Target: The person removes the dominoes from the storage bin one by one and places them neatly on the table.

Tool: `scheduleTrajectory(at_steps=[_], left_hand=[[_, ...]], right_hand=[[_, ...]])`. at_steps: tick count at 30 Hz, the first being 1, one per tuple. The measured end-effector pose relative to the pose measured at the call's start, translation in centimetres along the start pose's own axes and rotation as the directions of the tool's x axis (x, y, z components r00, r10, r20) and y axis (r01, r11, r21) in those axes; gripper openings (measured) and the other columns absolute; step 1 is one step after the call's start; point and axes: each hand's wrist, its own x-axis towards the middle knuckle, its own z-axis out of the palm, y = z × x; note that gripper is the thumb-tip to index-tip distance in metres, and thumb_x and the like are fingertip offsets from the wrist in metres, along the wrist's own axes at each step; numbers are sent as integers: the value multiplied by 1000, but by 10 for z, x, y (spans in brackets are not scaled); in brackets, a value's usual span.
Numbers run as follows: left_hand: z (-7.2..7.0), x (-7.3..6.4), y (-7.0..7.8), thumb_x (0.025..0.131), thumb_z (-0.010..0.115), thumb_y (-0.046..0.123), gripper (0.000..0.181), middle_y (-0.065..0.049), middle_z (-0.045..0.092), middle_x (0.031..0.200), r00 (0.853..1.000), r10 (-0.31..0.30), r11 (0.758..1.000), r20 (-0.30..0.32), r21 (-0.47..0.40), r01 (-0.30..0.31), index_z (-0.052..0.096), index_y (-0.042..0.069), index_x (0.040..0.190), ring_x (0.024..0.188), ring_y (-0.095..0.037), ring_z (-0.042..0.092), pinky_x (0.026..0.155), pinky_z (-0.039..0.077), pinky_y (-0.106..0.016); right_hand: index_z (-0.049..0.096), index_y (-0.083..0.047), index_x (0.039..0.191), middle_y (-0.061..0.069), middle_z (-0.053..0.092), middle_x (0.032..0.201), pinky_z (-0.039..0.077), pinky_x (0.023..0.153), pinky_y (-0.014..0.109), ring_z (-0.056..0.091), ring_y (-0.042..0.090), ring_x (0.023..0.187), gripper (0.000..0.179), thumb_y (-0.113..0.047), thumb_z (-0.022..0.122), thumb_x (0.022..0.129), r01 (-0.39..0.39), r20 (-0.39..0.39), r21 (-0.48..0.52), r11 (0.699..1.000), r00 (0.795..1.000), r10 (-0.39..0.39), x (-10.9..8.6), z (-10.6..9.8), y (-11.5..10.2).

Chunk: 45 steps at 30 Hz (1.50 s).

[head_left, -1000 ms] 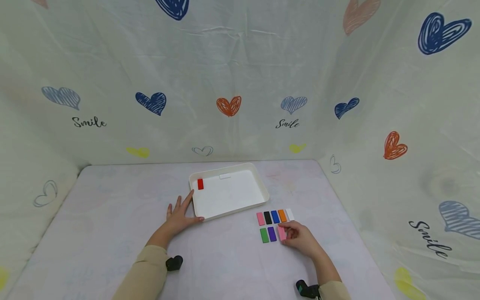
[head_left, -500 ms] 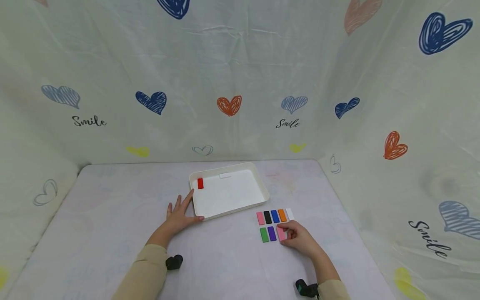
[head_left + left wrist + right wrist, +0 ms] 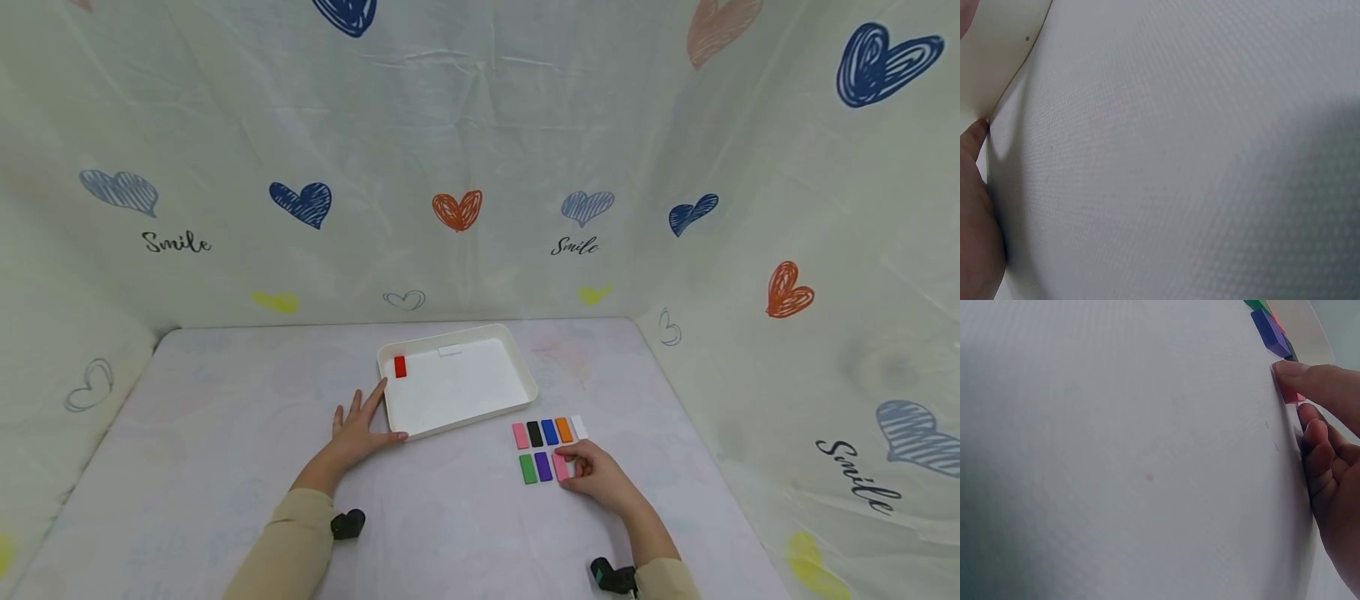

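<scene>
My right hand (image 3: 596,477) has thumb and index finger on a pink block (image 3: 560,467), pinching it at the right end of the near row. In the right wrist view, the thumb lies on that pink block (image 3: 1288,390), and the other fingers are curled beneath. Beside it in the row lie a purple block (image 3: 543,467) and a green block (image 3: 528,468). My left hand (image 3: 356,437) is spread with straight fingers at the white tray (image 3: 457,425); index finger and thumb touch its left corner rim. Inside the tray are a red block (image 3: 400,367) and a white block (image 3: 450,351).
The far row holds another pink block (image 3: 521,436), a black block (image 3: 534,433), a blue block (image 3: 550,432), an orange block (image 3: 564,430) and a white block (image 3: 579,427). The pale tablecloth (image 3: 450,517) ends at a heart-printed curtain (image 3: 510,275).
The pink block under my right fingers has shifted very slightly left, closer to the purple block. My left hand stays at the tray.
</scene>
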Motion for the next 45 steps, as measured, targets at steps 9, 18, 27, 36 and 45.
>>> scheduleTrajectory(at_steps=[9,18,27,36,45], left_hand=[[1,0,2,74,80,48,112,-21,17,159,1000,5,1000,-2,-7,-5,12,15,157,145,-44,-3,111,-12,-61],[0,0,0,74,80,48,113,-21,16,159,1000,-2,1000,-3,-2,2,11,15,157,145,-44,-4,111,-13,-60],[2,1,-1,74,80,50,113,-21,15,159,1000,-6,1000,2,-2,6,11,15,157,145,-44,-3,111,-13,-60],[0,-1,1,74,79,52,114,-20,17,159,1000,5,1000,5,-7,-5,11,15,157,145,-44,-4,111,-13,-59],[0,-1,3,74,78,55,114,-20,17,159,1000,-1,1000,6,-6,1,11,15,157,145,-44,-4,112,-14,-59]], right_hand=[[70,-10,115,3,51,83,42,57,23,48,19,73,39,-8,81,78,24,-9,-16,1000,1000,-24,0,0,1],[71,-11,115,3,51,84,41,58,24,48,20,75,40,-10,82,77,19,-1,-4,1000,1000,-19,4,-1,4],[70,-10,115,3,52,86,41,58,23,48,19,76,41,-9,83,76,11,2,-15,1000,1000,-11,4,-1,3],[70,-7,112,3,52,84,40,57,23,47,18,73,39,-6,83,75,22,3,-19,1000,1000,-22,4,-1,2],[71,-10,113,3,52,84,40,56,23,47,19,73,41,-8,84,75,19,6,-36,999,1000,-19,9,-1,2]])
